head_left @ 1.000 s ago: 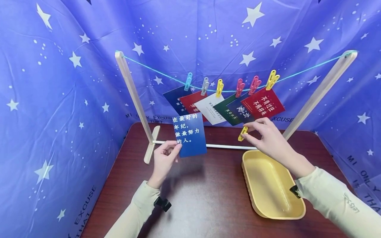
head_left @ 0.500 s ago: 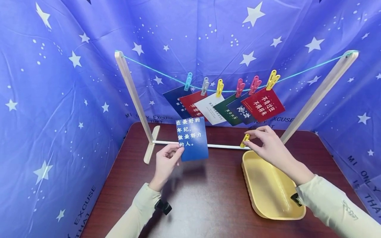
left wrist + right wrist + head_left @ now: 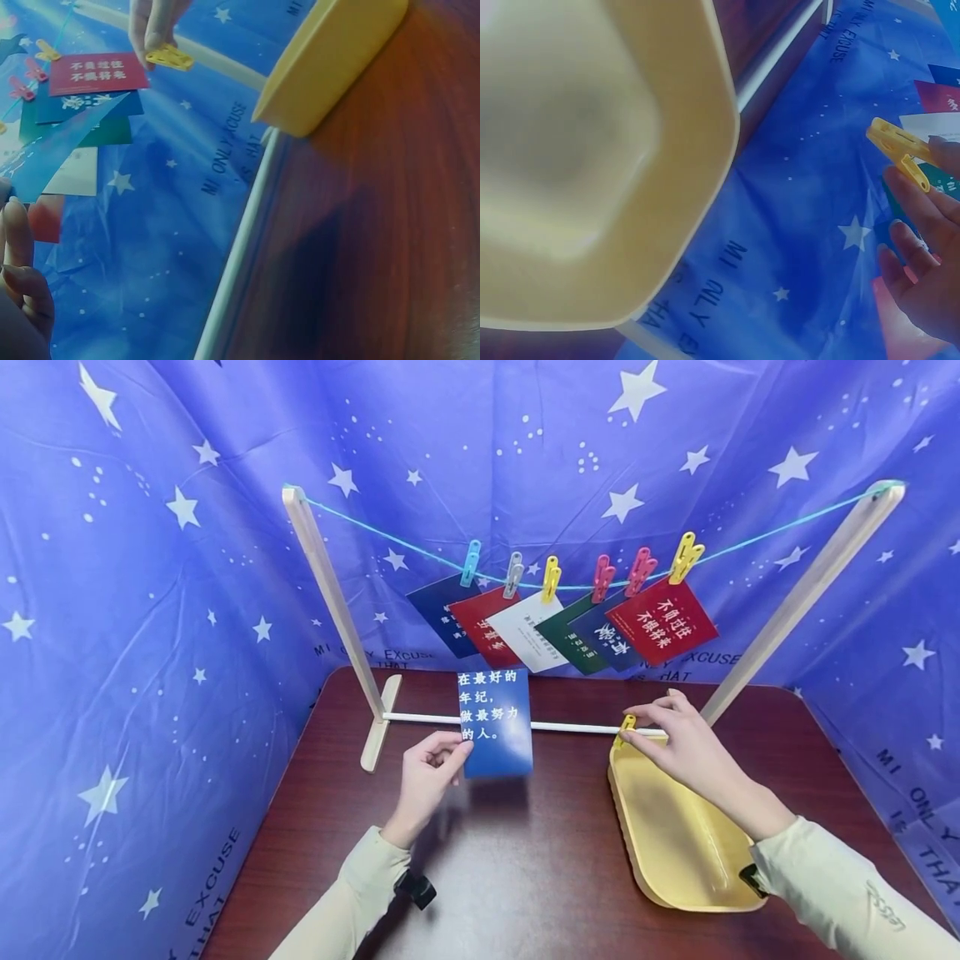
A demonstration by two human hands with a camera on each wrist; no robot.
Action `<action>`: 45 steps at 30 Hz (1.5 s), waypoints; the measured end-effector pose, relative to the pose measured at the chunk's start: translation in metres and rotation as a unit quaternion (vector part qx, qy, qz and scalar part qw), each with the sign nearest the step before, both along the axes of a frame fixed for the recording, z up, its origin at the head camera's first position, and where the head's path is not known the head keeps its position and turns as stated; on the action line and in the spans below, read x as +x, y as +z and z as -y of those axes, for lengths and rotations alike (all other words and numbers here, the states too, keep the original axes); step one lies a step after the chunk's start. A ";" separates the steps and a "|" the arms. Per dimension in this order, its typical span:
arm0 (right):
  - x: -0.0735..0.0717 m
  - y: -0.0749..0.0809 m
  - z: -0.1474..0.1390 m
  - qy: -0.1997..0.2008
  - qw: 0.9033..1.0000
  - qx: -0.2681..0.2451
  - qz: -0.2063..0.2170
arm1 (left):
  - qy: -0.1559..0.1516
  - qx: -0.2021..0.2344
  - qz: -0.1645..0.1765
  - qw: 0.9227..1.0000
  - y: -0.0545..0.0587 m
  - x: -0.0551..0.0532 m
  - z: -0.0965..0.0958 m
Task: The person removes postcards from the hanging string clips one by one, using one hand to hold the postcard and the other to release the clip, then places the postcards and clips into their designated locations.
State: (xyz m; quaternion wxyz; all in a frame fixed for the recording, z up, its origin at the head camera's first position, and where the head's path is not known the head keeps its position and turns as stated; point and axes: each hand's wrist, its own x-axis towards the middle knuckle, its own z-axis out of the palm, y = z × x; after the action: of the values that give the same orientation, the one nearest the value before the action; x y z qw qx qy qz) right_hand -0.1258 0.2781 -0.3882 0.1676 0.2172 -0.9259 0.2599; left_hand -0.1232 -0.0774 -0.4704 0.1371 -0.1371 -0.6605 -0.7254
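Note:
My left hand (image 3: pixel 432 781) pinches a blue card (image 3: pixel 497 756) with white writing by its left edge, holding it upright above the table. Thumb and fingers of my right hand (image 3: pixel 693 756) pinch a yellow clothespin (image 3: pixel 626 732) at the back rim of the yellow basin in the head view. In the right wrist view the clothespin (image 3: pixel 900 147) points away from the fingers. Behind both hands, a row of cards hangs from a sagging teal string (image 3: pixel 375 531) by clothespins; the rightmost is a red card (image 3: pixel 663 620) under a yellow clothespin (image 3: pixel 684 560).
The yellow basin (image 3: pixel 626 852) stands at the right on the dark wooden table (image 3: pixel 517 877). Wooden posts (image 3: pixel 330 602) hold the string at both ends, joined low down by a white rod (image 3: pixel 573 727). A blue star-patterned curtain (image 3: pixel 150 693) surrounds the table.
My left hand has carried the blue card slightly right and down. My right hand has lowered the yellow clothespin toward the basin's back rim. The hanging cards keep their places.

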 end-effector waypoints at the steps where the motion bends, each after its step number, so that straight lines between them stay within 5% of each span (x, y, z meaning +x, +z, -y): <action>1: 0.000 -0.001 -0.001 0.002 1.000 -0.005 0.000 | -0.002 0.000 0.002 1.000 -0.001 0.000 -0.001; 17: 0.006 -0.031 -0.011 -0.026 0.999 0.015 0.016 | -0.027 -0.023 0.078 0.996 -0.022 0.014 -0.016; 26: 0.009 -0.035 -0.017 -0.046 0.999 0.012 0.018 | -0.022 -0.037 0.096 0.995 -0.029 0.015 -0.022; 39: 0.012 -0.048 -0.027 -0.070 0.997 0.024 0.023 | -0.057 -0.069 0.168 0.982 -0.038 0.026 -0.026; 45: 0.014 -0.056 -0.030 -0.067 0.997 0.032 0.027 | -0.054 -0.124 0.178 0.975 -0.042 0.028 -0.027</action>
State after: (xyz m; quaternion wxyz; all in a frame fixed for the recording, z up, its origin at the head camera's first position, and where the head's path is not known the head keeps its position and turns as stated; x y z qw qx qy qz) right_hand -0.1113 0.3086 -0.4447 0.1525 0.1528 -0.9503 0.2242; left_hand -0.0954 -0.0503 -0.5128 -0.0399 -0.0577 -0.7504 -0.6572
